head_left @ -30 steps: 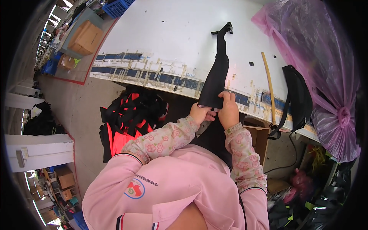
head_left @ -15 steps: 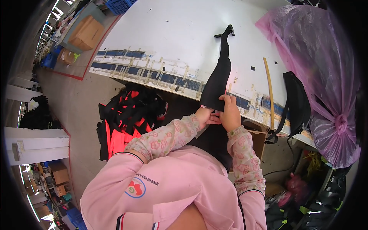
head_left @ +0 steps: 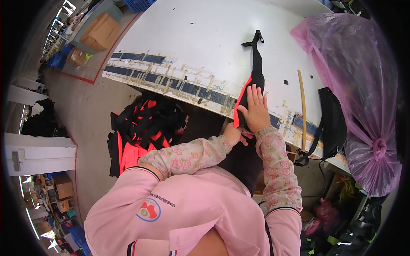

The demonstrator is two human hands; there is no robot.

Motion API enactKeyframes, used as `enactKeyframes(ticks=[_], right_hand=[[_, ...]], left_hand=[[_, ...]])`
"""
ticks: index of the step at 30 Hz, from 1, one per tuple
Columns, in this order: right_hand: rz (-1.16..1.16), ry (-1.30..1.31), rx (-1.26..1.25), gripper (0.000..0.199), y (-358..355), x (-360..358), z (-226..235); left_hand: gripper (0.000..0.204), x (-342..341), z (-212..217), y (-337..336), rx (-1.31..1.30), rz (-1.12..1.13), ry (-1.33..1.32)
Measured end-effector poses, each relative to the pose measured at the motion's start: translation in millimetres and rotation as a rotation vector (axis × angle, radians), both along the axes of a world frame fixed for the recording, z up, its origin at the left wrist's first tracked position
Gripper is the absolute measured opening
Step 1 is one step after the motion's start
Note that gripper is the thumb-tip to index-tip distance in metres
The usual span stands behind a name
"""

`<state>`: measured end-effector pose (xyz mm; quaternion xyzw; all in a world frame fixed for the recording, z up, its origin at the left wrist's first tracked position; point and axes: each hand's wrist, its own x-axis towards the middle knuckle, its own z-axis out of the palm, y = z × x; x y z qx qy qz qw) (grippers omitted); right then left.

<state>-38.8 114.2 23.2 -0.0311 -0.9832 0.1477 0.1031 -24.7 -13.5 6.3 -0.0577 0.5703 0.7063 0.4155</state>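
Observation:
A long black fabric strap piece [head_left: 257, 59] with an orange-red side [head_left: 241, 100] lies over the near edge of the white table. Its narrow far end carries a small black buckle [head_left: 259, 36]. Flat on its wide near part rests my right hand [head_left: 257, 110], fingers stretched out. Just below, at the table's edge, my left hand [head_left: 233, 134] holds the near end of the piece, partly hidden behind the fabric and the right hand.
A ruler-like wooden strip [head_left: 303, 106] and a black strapped pouch [head_left: 333, 121] lie right on the table [head_left: 188, 47]. Beyond them bulges a tied pink plastic bag [head_left: 350, 64]. Black and orange-red pieces [head_left: 145, 128] are heaped below the table's left edge. Cardboard boxes [head_left: 101, 33] stand far left.
The wide part has turned so its orange-red side shows along the left. My right hand has gone from gripping the near edge to lying flat, farther up the piece.

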Motion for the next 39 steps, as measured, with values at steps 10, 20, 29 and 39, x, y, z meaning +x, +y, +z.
enactKeyframes(ticks=[10,20,29,39], right_hand=[[0.005,-0.134,0.199,0.075,-14.5,-13.7,0.8],[0.007,-0.079,0.124,0.075,-9.3,-11.7,-7.4],[0.019,0.175,-0.287,0.049,10.2,5.3,18.3],[-0.696,-0.349,0.438,0.032,118.9,134.0,21.8]], left_hand=[[0.021,-15.8,-33.0,-18.2,0.249,-0.121,-0.296],[0.026,-19.2,-26.8,-23.3,0.333,-0.118,-0.389],[0.028,-12.1,-12.7,-15.5,0.162,-0.086,-0.227],[0.028,-0.9,-4.8,-11.2,0.131,-0.085,-0.142]])
